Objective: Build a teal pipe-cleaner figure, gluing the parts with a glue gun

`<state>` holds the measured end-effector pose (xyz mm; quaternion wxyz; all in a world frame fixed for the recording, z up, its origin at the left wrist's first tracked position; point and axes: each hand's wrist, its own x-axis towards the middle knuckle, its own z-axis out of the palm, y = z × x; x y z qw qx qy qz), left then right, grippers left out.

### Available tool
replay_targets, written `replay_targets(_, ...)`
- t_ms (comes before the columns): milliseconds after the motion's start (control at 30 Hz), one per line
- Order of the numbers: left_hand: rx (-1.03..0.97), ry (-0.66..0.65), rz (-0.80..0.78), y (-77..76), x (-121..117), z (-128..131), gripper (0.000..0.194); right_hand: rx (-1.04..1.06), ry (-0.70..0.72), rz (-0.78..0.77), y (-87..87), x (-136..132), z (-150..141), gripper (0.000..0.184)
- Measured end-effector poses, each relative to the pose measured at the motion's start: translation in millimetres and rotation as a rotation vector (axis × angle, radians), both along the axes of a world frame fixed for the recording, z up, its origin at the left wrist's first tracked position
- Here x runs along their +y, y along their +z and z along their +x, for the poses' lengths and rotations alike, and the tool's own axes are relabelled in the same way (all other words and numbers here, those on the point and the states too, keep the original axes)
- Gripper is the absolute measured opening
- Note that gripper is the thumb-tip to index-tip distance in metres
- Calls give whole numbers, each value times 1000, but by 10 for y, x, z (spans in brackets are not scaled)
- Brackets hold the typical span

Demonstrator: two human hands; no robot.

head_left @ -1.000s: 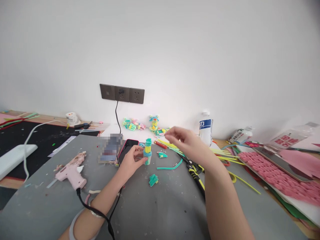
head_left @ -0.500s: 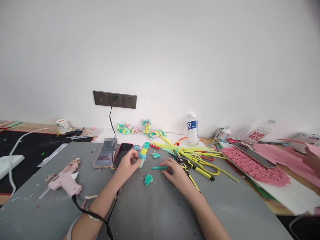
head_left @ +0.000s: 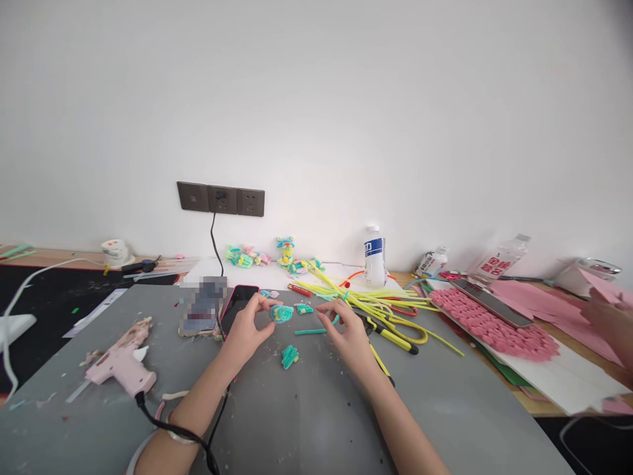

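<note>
My left hand (head_left: 252,323) pinches a small teal, yellow and blue pipe-cleaner figure (head_left: 281,313) between thumb and fingers, its rounded teal end turned toward me. My right hand (head_left: 346,330) hovers just right of it, thumb and index finger apart with nothing between them. A short teal pipe cleaner (head_left: 310,332) lies on the grey table mat, its right end running behind my right hand. Closer to me is a bent teal pipe-cleaner bundle (head_left: 290,357). A smaller teal piece (head_left: 303,309) rests between the hands, farther back.
Long yellow pipe cleaners (head_left: 380,297) and yellow-handled pliers (head_left: 395,338) lie right of my right hand. A pink glue gun (head_left: 123,363) is at left, its black cord crossing my left forearm. Phones (head_left: 202,307) lie behind my left hand. Another person's hand (head_left: 610,323) holds pink paper at far right.
My left hand has tilted the figure from upright so its teal top faces me. My right hand has lifted off the short teal pipe cleaner, which stays on the mat. The view shifted slightly.
</note>
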<state>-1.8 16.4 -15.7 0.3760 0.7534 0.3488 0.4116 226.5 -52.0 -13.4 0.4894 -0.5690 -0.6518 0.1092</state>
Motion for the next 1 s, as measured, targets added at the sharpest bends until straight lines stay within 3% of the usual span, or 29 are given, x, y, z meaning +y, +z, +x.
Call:
replay_targets(267,90,54,512,-43,2,-28,29,15,32,67,-37,-25,-12,13)
replay_targets(400,136,65,650,-27,-36,-19,31,24,32,108,22,-71,-29,11)
replay_targets(767,231,77,775,-1,-50,-13,38,33,130,171,155,-241,-116,9)
replay_targets(933,212,114,759,-30,-42,-20,43,13,48,182,167,-210,-79,11)
replay_targets(1000,205,135,722,-41,-43,-18,40,-13,10,121,129,-179,-23,13)
